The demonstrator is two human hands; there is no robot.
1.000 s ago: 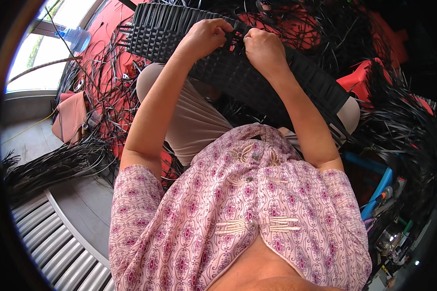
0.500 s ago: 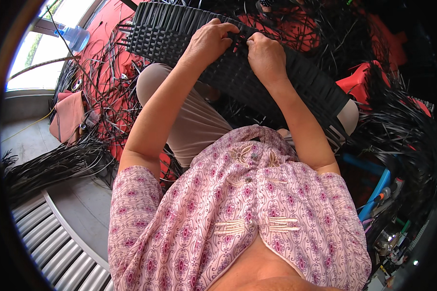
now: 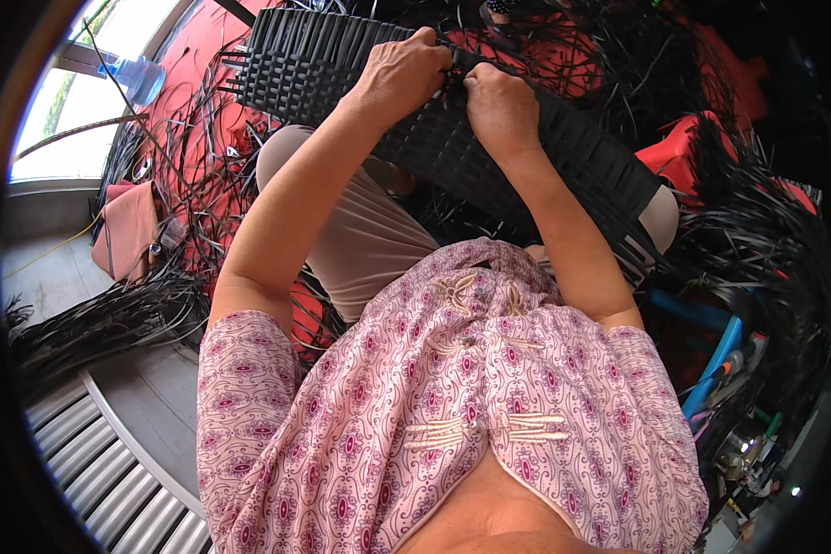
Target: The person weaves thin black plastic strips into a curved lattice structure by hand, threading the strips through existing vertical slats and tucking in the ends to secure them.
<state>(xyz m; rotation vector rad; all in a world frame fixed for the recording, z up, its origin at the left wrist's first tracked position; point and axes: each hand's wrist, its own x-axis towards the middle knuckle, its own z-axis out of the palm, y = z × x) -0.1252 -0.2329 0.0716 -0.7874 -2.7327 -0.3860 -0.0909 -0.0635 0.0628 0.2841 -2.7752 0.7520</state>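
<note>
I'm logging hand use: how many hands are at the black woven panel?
2: the left hand near the upper edge of the black woven panel, the right hand just right of it.

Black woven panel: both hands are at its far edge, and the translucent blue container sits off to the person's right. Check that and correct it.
The side is wrong: in the head view, the translucent blue container sits off to the person's left. The left hand and right hand are indeed at the far edge of the black woven panel.
</note>
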